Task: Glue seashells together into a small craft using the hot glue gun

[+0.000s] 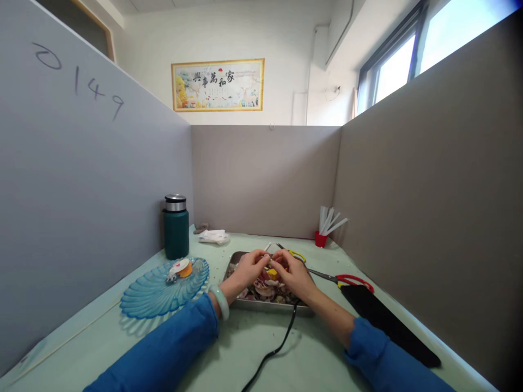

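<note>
Cable: I see a black cable crossing the green table to the tray's near edge.
Left hand: the left hand has its fingers closed on the scallop.
Right hand: the right hand pinches the same scallop from the other side.
Scallop: held between both hands, just above the metal tray heaped with shells.
Left: blue glass plate; green thermos behind it.
Right: red-handled scissors.
Far: red cup of white sticks by the partition.
</note>
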Demonstrator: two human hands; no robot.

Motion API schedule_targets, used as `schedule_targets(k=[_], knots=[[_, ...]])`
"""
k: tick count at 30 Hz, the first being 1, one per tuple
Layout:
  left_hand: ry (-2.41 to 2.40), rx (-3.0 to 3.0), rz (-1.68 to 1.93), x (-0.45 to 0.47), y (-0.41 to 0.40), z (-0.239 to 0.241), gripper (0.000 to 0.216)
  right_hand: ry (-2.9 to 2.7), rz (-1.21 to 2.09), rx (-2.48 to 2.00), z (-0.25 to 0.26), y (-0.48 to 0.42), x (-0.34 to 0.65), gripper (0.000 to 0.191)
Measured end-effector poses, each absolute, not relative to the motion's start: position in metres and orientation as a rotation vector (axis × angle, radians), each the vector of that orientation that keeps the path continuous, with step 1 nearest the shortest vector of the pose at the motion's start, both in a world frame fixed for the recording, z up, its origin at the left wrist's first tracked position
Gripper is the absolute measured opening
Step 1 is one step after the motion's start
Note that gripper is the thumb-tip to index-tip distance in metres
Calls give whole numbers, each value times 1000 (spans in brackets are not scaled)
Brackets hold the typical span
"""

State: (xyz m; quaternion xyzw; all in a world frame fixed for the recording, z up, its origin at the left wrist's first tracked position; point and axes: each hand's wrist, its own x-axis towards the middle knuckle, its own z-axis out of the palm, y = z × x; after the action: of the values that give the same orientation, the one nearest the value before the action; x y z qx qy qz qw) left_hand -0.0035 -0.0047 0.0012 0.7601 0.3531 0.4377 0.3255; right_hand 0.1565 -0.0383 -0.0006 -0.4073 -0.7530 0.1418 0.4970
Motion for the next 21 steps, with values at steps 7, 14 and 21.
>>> schedule_targets(k=[7,14,21], knots=[[969,2005,1180,-4,-2,1,35,-1861,287,-1006,0,-39,157,16],[989,2001,1150,-4,-6,4,37,-1860,309,-1014,1,-39,156,16],[994,2010,1148,-3,-7,4,35,-1876,300,-1027,1,-40,156,12]])
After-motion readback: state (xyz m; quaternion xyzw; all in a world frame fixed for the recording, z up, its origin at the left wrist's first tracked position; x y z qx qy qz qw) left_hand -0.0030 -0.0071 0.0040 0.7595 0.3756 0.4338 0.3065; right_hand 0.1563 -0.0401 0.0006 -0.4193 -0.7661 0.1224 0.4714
